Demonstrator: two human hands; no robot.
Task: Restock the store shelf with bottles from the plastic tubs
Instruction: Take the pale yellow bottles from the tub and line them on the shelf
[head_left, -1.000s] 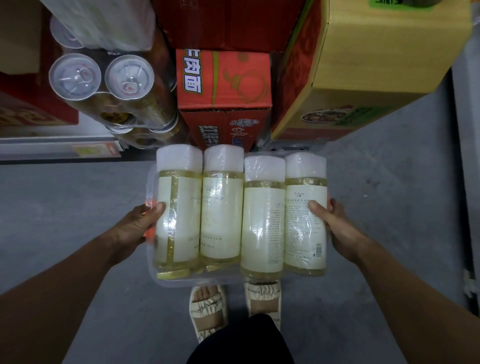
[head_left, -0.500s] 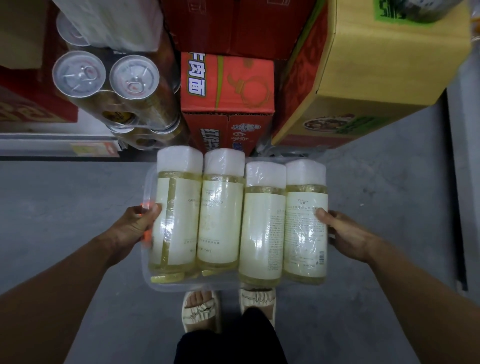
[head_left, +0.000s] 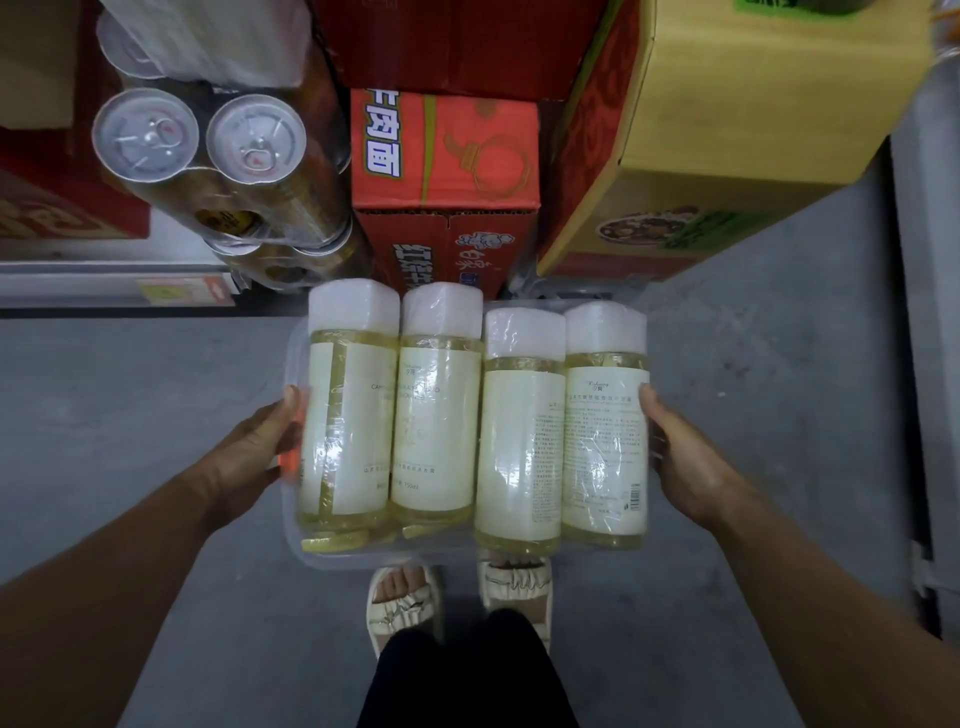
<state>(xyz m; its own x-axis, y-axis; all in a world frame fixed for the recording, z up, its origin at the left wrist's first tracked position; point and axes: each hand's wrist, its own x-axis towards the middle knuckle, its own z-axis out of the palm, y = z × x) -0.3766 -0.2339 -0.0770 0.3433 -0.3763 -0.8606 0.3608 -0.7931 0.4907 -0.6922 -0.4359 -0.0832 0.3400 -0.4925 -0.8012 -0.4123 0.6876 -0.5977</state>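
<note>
Under our hands we see a grey floor (head_left: 130, 415). Past our fingertips, a red box (head_left: 447, 187) and a yellow box (head_left: 727, 130) stand on it, the red one nearer our left hand. Our sandals (head_left: 402, 603) rest below the wrists.

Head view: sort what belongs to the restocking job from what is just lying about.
Job: clear plastic tub; four wrapped bottles lying across it; left hand and right hand gripping its sides.

Lying about: canned drink pack; red noodle carton; yellow carton.
</note>
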